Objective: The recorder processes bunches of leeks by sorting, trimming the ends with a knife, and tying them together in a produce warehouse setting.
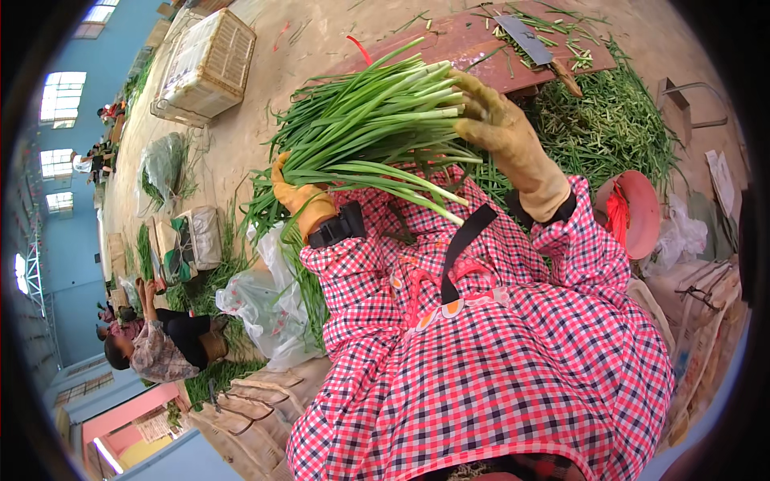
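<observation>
A thick bunch of long green stalks with pale ends, seemingly garlic chives or scallions, lies across above my lap. My left hand, in a yellow glove, is closed around its leafy side. By the pale stem ends is my right hand, also in a yellow glove, its fingers spread and curved; whether it touches the stems is partly hidden. Several stalks slant lower than the rest, over my checked apron. Beyond the bunch, a cleaver with a wooden handle rests on a reddish board among cut stem pieces.
Cut stems lie in a large heap right of the board, near a pink bucket. Clear plastic bags and loose greens are at my left. A plastic crate stands upper left. Another person sits at the left, holding greens.
</observation>
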{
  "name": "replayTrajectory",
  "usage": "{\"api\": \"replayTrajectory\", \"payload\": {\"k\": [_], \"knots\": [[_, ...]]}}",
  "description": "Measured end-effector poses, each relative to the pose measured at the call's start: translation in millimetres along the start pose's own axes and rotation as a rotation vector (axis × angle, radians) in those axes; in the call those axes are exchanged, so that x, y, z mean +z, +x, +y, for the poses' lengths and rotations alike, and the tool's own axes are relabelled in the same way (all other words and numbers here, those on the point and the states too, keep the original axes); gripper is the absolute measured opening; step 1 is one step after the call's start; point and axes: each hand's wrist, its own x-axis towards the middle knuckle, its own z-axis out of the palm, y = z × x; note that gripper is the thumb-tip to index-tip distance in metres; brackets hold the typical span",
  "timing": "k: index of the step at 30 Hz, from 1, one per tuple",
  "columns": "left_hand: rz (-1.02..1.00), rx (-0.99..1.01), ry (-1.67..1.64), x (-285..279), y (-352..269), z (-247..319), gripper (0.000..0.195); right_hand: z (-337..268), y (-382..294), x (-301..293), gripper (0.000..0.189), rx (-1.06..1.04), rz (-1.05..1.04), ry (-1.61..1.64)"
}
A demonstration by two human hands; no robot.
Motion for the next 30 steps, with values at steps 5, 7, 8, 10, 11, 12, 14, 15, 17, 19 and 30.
{"api": "replayTrajectory", "payload": {"k": [5, 7, 8, 10, 11, 12, 14, 15, 17, 19, 30], "knots": [[0.106, -0.124, -0.216, 5, 2, 4, 0.018, 27, -4, 23, 0.086, -0.044, 0.116, 0.158], [0.069, -0.214, -0.306, 2, 7, 7, 0.019, 21, -7, 35, 0.089, -0.014, 0.239, 0.073], [0.069, -0.217, -0.306, 7, 5, 7, 0.019, 19, -8, 39, 0.089, -0.014, 0.242, 0.072], [0.076, -0.14, -0.226, 16, -1, 8, 0.02, 19, -10, 41, 0.089, -0.043, 0.213, 0.164], [0.025, -0.089, -0.226, 16, -3, 9, 0.018, 21, -11, 42, 0.087, -0.063, 0.199, 0.179], [0.026, -0.088, -0.226, 15, -1, 8, 0.018, 25, -12, 43, 0.087, -0.063, 0.198, 0.179], [0.007, 0.01, -0.248, 11, 7, 6, 0.019, 41, -14, 47, 0.084, -0.183, 0.259, -0.12], [0.04, -0.003, -0.271, 11, 10, 6, 0.019, 50, -15, 51, 0.075, -0.187, 0.229, 0.125], [0.037, -0.024, -0.269, 6, 9, 6, 0.018, 51, -14, 49, 0.076, -0.162, 0.238, 0.097], [0.034, -0.046, -0.269, 5, 10, 6, 0.017, 40, -20, 50, 0.069, -0.09, 0.243, 0.254], [-0.04, -0.015, -0.263, 34, 6, 18, 0.02, 29, -17, 48, 0.064, -0.102, 0.189, 0.278]]}}
